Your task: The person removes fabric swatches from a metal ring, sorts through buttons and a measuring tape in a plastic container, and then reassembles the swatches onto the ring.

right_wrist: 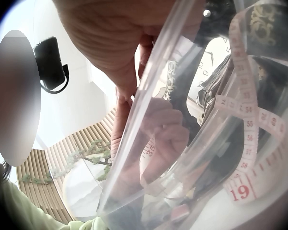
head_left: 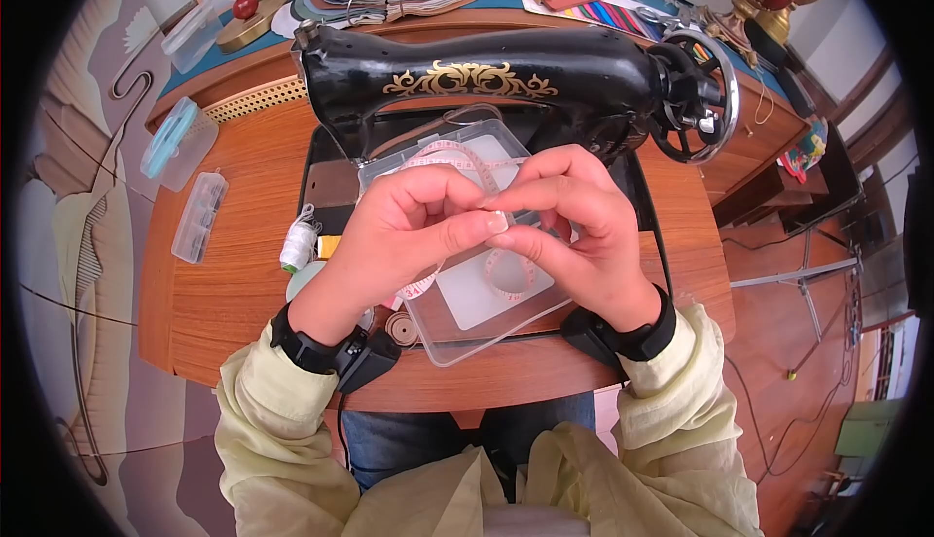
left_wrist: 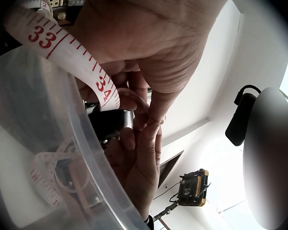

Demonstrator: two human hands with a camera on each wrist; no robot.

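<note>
A white measuring tape (left_wrist: 53,40) with red numbers runs in loops around both hands. My left hand (head_left: 404,231) pinches it between thumb and fingers, and the 33–34 stretch curls in under that palm in the left wrist view. Fingertip to fingertip with it, my right hand (head_left: 589,231) pinches at the same spot; the bit between the fingertips is mostly hidden. Below lies a clear plastic box (head_left: 428,338), with coils of tape inside and over it. In the right wrist view, crossing tape loops (right_wrist: 249,129) show beside the box wall.
A black sewing machine (head_left: 486,75) stands right behind the hands, its handwheel (head_left: 725,99) at the right. White thread (head_left: 300,241), a yellow spool (head_left: 331,245) and a brown spool (head_left: 400,327) lie left of the box. A small compartment case (head_left: 199,218) is farther left.
</note>
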